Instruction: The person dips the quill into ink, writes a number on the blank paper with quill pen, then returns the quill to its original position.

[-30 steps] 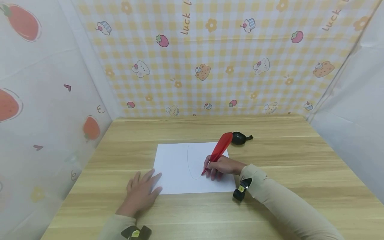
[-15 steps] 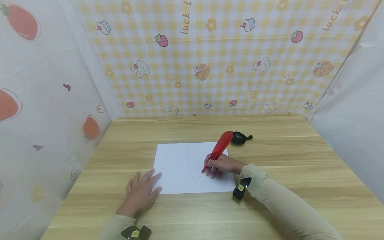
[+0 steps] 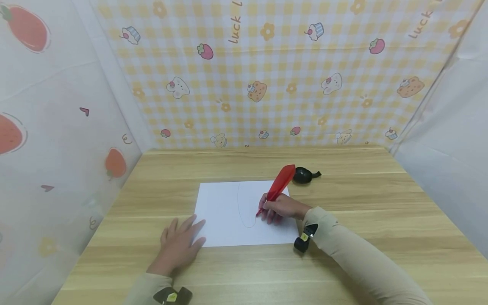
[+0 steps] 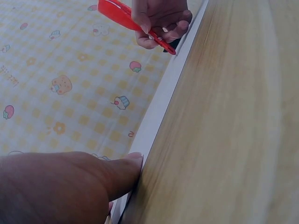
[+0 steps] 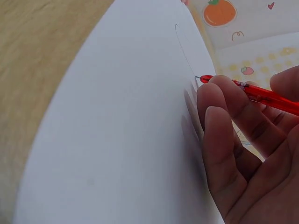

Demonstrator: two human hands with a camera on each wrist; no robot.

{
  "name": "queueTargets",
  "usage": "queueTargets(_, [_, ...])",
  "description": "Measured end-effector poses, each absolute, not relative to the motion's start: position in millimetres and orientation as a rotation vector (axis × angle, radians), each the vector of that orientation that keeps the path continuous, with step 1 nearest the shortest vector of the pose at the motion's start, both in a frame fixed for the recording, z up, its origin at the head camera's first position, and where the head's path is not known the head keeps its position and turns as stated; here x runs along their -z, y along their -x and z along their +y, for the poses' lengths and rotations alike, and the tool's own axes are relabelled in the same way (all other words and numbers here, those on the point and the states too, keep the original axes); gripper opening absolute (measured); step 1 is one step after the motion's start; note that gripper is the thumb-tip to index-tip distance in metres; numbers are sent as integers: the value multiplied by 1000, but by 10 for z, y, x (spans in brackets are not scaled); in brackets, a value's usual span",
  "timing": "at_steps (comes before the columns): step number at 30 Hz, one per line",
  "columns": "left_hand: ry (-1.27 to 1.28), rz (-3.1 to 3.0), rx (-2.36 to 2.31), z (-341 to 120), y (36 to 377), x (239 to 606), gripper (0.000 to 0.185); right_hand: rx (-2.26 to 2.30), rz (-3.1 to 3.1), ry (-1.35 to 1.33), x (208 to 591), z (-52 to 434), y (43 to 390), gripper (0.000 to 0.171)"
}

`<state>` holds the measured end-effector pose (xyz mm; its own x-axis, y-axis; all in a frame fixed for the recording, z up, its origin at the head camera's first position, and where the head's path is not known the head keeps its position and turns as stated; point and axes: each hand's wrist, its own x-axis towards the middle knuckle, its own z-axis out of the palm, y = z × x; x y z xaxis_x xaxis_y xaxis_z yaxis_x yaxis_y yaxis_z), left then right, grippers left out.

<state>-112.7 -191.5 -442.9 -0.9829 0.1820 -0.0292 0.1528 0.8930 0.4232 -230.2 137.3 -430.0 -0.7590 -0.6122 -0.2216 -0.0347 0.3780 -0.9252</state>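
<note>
Right grip (image 3: 281,206) partly hides the red pen (image 3: 281,183).

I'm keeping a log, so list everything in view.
Table: one, wood-brown, below backdrop
Backdrop: one, yellow-white, behind table
Side sheets: two, white, flanking table
Paper: one, white, on table
Curved line: one, dark, on paper
Feather pen: one, red, tip at line
Rounded object: one, black, beyond paper's far right corner
Wrist devices: two, black, on wrists
Sleeves: two, beige, both arms
Left hand: one, on paper's left edge
Right hand: one, gripping pen
</note>
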Motion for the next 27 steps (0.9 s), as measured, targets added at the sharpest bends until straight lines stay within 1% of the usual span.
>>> queueTargets(10, [-266,2993,-648,-1919,1139,4456,48,1410,2114,561,4300,1350,2352,16])
queueTargets(27, [-279,3007,-651,-1913,1129,4444,48,1486,2117,469,4344,1288,2410,16])
